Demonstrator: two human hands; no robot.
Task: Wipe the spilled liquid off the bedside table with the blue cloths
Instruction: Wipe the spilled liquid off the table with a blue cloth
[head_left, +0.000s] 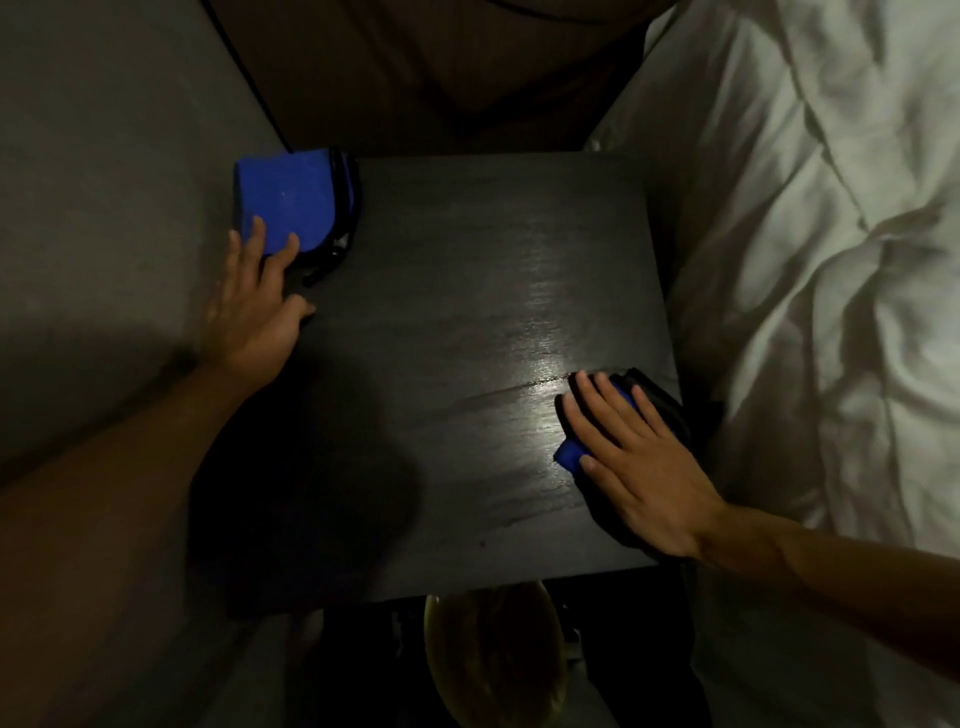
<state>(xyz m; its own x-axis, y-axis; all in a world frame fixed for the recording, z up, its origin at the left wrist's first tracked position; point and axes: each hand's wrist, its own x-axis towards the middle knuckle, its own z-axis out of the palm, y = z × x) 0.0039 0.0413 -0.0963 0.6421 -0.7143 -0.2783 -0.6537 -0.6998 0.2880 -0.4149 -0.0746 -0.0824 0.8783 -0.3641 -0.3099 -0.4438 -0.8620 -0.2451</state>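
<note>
The dark wooden bedside table (441, 364) fills the middle of the view. A wet, shiny streak (545, 338) glints on its right half. One blue cloth (291, 197) with a black edge lies folded at the table's far left corner; my left hand (257, 306) rests at the table's left edge, fingertips on the cloth's near side. A second blue cloth (570, 454) with black trim lies at the right edge, mostly covered by my right hand (628, 457), which presses flat on it just below the wet streak.
A bed with rumpled white sheets (810, 260) borders the table on the right. Grey carpet (104, 208) lies to the left. A brown upholstered surface (441, 67) stands behind the table. A yellowish round object (493, 660) sits below the table's near edge.
</note>
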